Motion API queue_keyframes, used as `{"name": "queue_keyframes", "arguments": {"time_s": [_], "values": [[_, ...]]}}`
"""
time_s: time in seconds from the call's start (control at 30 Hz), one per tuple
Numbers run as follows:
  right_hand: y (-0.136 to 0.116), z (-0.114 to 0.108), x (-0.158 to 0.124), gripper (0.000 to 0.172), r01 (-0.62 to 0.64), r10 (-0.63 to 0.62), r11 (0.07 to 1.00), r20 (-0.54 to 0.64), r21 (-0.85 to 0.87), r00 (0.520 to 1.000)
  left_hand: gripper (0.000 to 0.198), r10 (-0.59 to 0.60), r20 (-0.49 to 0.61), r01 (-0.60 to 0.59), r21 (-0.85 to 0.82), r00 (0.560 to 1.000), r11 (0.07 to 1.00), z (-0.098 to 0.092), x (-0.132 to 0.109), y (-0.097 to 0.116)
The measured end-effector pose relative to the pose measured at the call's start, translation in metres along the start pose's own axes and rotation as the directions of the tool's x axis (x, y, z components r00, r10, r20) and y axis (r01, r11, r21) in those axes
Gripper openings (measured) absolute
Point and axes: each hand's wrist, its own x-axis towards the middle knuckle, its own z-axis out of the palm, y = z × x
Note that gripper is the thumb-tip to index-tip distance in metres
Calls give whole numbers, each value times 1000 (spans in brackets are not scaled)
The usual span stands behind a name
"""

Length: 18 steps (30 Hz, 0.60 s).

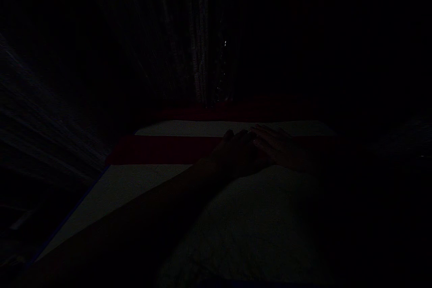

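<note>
The view is very dark. My left hand (238,153) reaches in from the lower left and rests on a red band of a pale, red-striped cloth (145,177). Its knuckles look bent, but the fingertips are lost in shadow. From the right comes my right hand (280,146), its fingers stretched out and lying flat, pointing left. The fingertips of this hand meet or overlap the left hand's far side; touching or just apart, I cannot tell. Nothing held shows in either hand.
A thin blue edge (72,213) runs along the cloth's left side. Beyond the far red band (216,111), a dim hanging surface with vertical folds (199,54) rises, with small bright specks beside it. Faint streaked material (50,108) stands at the left. The right side is black.
</note>
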Motion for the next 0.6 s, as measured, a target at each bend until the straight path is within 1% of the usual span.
{"name": "queue_keyframes", "arguments": {"time_s": [0.07, 0.1, 0.2, 0.23, 0.27, 0.37, 0.43, 0.6], "values": [[4, 2, -3, 62, -5, 4, 1000, -9, -17, 1000, 69, 1, -2, -1, 8, 1000, 1000, 1, 1, -1], [4, 2, -5, 61, 13, -13, 999, -10, -31, 1000, 69, 0, 0, 0, 13, 1000, 1000, 2, 2, -1], [3, 2, -8, 56, 123, -124, 989, -6, -80, 992, 70, -9, 15, 8, 19, 1000, 1000, 1, 2, -1], [2, 2, -8, 56, 127, -127, 989, 0, -78, 992, 70, -9, 16, 9, 13, 1000, 1000, 1, 2, -1], [1, 2, -7, 57, 96, -96, 993, 5, -63, 995, 71, -10, 11, 10, 8, 1000, 1000, 0, 2, 0], [-1, 0, -2, 64, -55, 55, 998, 21, -4, 998, 71, -2, -2, 2, 12, 1000, 1000, 0, 1, 0], [-3, -1, -1, 68, -72, 72, 997, 25, 1, 997, 69, 0, -7, 1, 26, 1000, 1000, 1, 1, 0], [-5, -7, -9, 60, 98, -97, 994, 14, -52, 995, 75, -11, -27, 12, 16, 1000, 1000, 6, 2, -1]]}}
